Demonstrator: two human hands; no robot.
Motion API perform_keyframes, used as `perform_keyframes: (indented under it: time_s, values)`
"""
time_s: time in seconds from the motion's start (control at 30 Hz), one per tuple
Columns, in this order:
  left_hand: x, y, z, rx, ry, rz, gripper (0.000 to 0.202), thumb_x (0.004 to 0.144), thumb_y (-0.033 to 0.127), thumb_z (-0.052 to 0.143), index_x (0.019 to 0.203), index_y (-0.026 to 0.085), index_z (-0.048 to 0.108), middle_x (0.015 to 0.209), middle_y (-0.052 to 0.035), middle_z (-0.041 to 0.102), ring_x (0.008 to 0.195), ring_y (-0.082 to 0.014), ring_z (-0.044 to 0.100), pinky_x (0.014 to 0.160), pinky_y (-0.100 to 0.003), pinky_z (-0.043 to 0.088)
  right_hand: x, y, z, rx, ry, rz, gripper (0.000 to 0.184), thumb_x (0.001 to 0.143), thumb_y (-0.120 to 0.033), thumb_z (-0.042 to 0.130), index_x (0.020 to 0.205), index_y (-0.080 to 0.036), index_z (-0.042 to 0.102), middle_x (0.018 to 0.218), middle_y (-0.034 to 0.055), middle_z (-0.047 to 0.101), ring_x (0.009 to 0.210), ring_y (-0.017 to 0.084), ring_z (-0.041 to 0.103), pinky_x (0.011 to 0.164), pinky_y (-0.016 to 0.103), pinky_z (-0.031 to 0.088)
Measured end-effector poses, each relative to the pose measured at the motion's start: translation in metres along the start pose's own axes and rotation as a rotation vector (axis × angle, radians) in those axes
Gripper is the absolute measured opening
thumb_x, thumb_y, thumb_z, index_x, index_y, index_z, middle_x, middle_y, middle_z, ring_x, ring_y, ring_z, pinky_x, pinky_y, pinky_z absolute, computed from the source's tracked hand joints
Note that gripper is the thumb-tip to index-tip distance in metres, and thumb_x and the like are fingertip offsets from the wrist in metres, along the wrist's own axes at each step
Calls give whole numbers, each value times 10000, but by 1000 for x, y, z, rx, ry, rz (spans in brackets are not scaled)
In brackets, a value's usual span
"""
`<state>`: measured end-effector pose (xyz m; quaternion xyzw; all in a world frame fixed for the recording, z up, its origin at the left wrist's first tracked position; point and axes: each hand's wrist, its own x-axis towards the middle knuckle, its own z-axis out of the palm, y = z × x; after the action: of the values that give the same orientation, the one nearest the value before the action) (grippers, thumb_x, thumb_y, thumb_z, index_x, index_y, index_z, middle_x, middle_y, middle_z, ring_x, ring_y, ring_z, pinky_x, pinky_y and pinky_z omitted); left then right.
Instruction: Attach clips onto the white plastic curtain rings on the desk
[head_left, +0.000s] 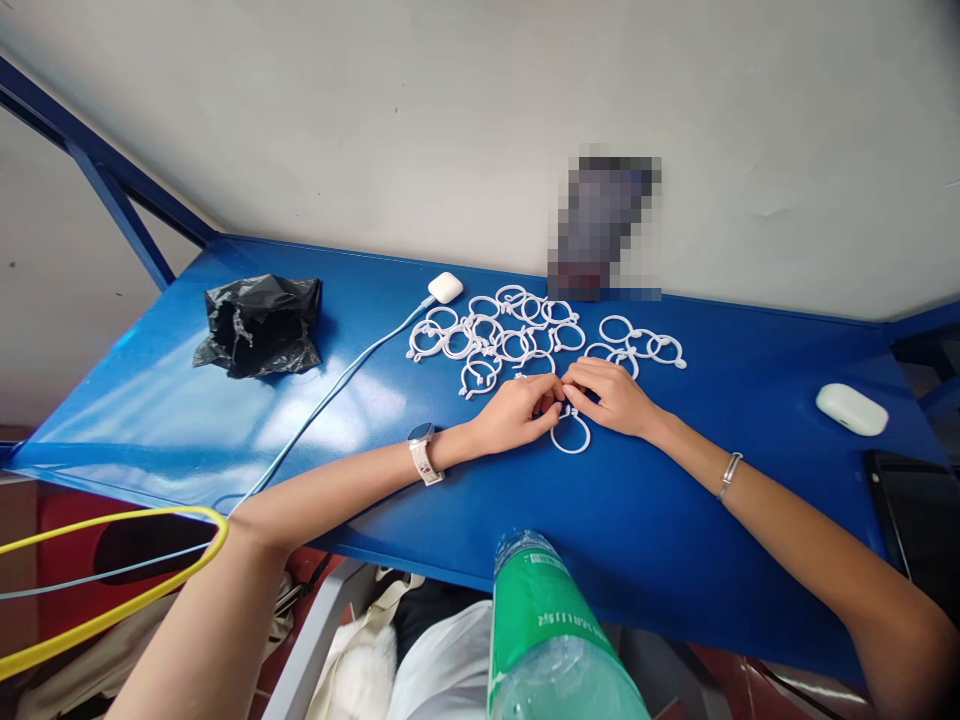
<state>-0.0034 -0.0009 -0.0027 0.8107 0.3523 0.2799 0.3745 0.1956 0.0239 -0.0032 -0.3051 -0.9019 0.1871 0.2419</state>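
black bag [259,325]: crumpled, worktop [675,520] left end, clear of hands.
ring heap [510,340]: by back edge, within reach.
left hand [517,410]: grip pinching white ring [571,440] at its clasp.
right hand [615,398]: grip pinching same clasp; ring flat, mid-worktop.
earbud case [851,409]: right end.

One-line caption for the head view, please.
Left hand and right hand pinch one white ring on the blue table, a pile of rings just beyond.

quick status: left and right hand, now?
Left hand: closed, pinching the top of the white ring.
Right hand: closed, pinching the same white ring at its top.
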Motion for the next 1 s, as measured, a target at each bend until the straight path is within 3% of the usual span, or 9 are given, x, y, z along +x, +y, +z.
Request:
perform_keyframes:
  time_s: [1.0]
  values:
    - [0, 0, 0, 20, -20, -23, 55, 861, 209, 489, 816, 177, 490, 684, 20, 554, 590, -107, 497, 590, -221, 396, 1, 0, 0, -26, -34, -12, 271, 973, -239, 392, 735, -196, 515, 688, 23, 590, 633, 155, 493, 620, 296, 377]
